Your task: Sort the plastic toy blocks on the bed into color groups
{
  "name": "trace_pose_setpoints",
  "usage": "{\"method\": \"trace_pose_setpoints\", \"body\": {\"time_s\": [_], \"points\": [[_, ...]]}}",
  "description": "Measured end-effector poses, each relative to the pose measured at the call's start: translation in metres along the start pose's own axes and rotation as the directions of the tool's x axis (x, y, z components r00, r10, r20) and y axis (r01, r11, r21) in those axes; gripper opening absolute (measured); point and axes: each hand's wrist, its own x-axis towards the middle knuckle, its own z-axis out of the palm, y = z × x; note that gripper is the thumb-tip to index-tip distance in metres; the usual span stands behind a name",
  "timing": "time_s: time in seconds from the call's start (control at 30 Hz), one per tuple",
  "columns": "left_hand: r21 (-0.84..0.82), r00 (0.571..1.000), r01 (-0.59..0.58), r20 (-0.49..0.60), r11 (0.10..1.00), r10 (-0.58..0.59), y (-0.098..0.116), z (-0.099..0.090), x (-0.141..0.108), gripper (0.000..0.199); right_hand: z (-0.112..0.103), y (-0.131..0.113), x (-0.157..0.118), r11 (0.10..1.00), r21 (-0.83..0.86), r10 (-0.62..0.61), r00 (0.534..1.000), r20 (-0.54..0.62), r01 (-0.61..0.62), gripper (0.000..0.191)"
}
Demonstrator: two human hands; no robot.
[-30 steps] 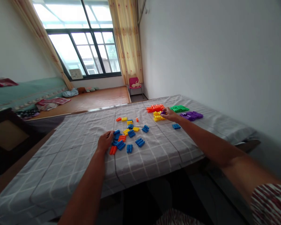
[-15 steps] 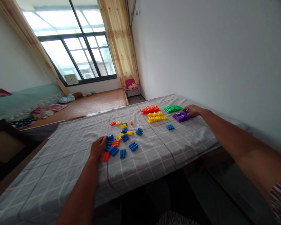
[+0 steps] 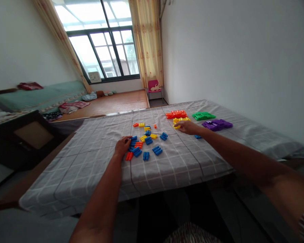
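My left hand (image 3: 123, 145) rests on the cloth at the left edge of a loose group of blue, orange and yellow plastic tube-shaped pieces. Its fingers are stretched apart and touch or lie just beside a blue piece (image 3: 133, 138); orange pieces (image 3: 129, 156) lie below. My right hand (image 3: 187, 127) reaches over the table with fingers extended, in front of the yellow pile (image 3: 181, 119) and partly covering it. I see nothing held in it. Beneath its wrist, a blue piece (image 3: 198, 136) is mostly hidden.
An orange-red pile (image 3: 176, 114), a green pile (image 3: 204, 116) and a purple pile (image 3: 217, 125) lie at the back right. Grey checked cloth (image 3: 91, 152) covers the table. The wall (image 3: 230, 60) stands to the right; a pink chair (image 3: 154, 86) is beyond the far edge.
My right hand has moved left from the purple pile to the yellow pile. My left hand stays by the blue pieces, its fingers straighter. The view has turned left.
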Motion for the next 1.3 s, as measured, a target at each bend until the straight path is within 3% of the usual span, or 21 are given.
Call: {"method": "trace_pose_setpoints", "body": {"time_s": [0.1, 0.23, 0.43, 0.57, 0.7, 0.83, 1.03, 1.2, 1.3], "points": [[-0.023, 0.999, -0.003, -0.04, 1.0, 0.002, -0.001, -0.001, -0.001, 0.033, 0.033, -0.044, 0.02, 1.0, 0.014, -0.004, 0.997, 0.071, 0.003, 0.029], [-0.049, 0.998, 0.004, -0.055, 0.999, -0.007, 0.002, -0.002, -0.003, 0.031, 0.057, -0.067, 0.039, 0.998, -0.01, 0.062, 0.993, 0.096, -0.061, 0.029], [-0.038, 0.999, 0.017, -0.045, 0.999, -0.018, 0.002, -0.002, -0.002, 0.032, 0.05, -0.053, 0.036, 0.999, 0.031, -0.037, 0.994, -0.107, 0.041, 0.021], [-0.031, 0.999, 0.028, -0.019, 0.999, -0.028, 0.003, -0.002, -0.001, 0.031, 0.039, -0.033, 0.017, 0.989, 0.086, -0.12, 0.993, -0.008, 0.12, 0.019], [-0.016, 0.998, 0.055, -0.015, 0.998, -0.055, 0.006, -0.004, -0.002, 0.032, 0.035, -0.023, 0.003, 0.989, 0.142, 0.036, 0.998, -0.049, -0.029, 0.016], [0.006, 0.998, 0.061, -0.019, 0.998, -0.061, 0.009, -0.006, -0.003, 0.033, 0.04, -0.032, -0.003, 0.978, 0.114, 0.179, 0.982, -0.056, -0.172, 0.031], [0.04, 0.996, 0.092, -0.004, 0.995, -0.092, 0.01, -0.01, -0.001, 0.034, 0.052, -0.046, -0.003, 0.992, 0.018, 0.126, 0.987, -0.104, -0.125, 0.029], [0.03, 0.996, 0.093, -0.003, 0.995, -0.093, 0.009, -0.011, -0.001, 0.036, 0.054, -0.038, -0.007, 0.984, 0.098, 0.158, 0.982, -0.105, -0.148, 0.036], [0.033, 0.996, 0.085, 0.003, 0.996, -0.086, 0.008, -0.011, 0.0, 0.038, 0.044, -0.028, -0.014, 0.984, 0.114, 0.155, 0.972, -0.175, -0.136, 0.039]]}}
